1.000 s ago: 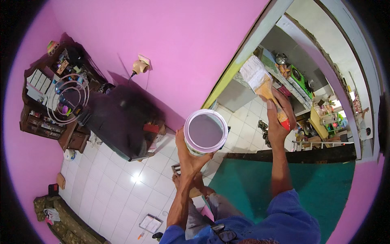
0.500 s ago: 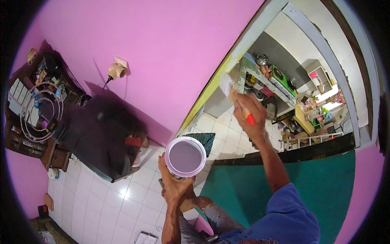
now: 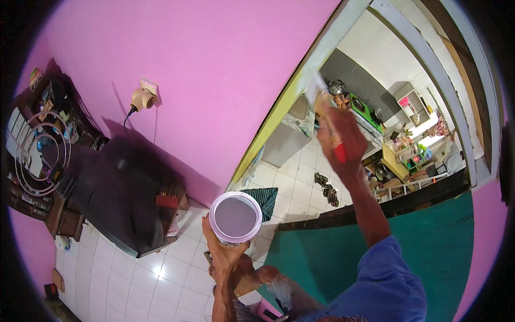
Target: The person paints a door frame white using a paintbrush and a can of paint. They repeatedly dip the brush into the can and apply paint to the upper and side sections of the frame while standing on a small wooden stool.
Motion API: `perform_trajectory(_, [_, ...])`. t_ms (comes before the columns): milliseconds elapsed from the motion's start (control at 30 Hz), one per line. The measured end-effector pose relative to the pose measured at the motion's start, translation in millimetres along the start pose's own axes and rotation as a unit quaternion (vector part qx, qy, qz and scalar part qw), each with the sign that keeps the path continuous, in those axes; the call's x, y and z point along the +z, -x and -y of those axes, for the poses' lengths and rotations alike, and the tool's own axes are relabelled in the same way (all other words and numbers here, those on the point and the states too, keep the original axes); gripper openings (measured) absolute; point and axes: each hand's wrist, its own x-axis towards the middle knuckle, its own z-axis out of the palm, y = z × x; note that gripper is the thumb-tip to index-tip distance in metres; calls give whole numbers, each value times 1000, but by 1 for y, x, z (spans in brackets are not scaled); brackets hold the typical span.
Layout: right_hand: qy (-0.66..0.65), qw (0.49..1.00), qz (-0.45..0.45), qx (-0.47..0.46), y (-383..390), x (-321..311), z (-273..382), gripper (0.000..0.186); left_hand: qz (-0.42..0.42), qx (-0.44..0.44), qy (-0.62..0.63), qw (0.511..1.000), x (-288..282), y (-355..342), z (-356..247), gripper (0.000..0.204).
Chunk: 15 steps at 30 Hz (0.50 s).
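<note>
My left hand (image 3: pixel 220 251) grips from below a round clear container (image 3: pixel 235 217) filled with pale purple paint, held out over the white tiled floor. My right hand (image 3: pixel 340 137) is raised toward the door frame (image 3: pixel 300 88) and is closed on a paintbrush (image 3: pixel 324 115) with a red handle. The brush's pale bristles touch the whitish-green frame edge beside the pink wall (image 3: pixel 214 70). My right sleeve (image 3: pixel 383 284) is blue.
A dark covered table (image 3: pixel 126 193) stands left on the tiles, with a cluttered shelf (image 3: pixel 37 150) behind it. A wall socket with a plug (image 3: pixel 142 96) sits on the pink wall. A green panel (image 3: pixel 375 236) lies lower right. A kitchen shows through the doorway.
The view has tilted. My right hand with the brush has moved along the door frame, and the paint container has dropped lower in the picture.
</note>
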Motion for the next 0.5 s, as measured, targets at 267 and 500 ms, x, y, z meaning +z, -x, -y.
perform_trajectory(267, [-158, 979, 16, 128, 9, 3, 6, 39, -1, -7, 2, 1000, 0, 12, 27, 116])
perform_trajectory(500, [-80, 985, -117, 95, -25, 1, 0, 35, -9, -27, -18, 999, 2, 20, 37, 118])
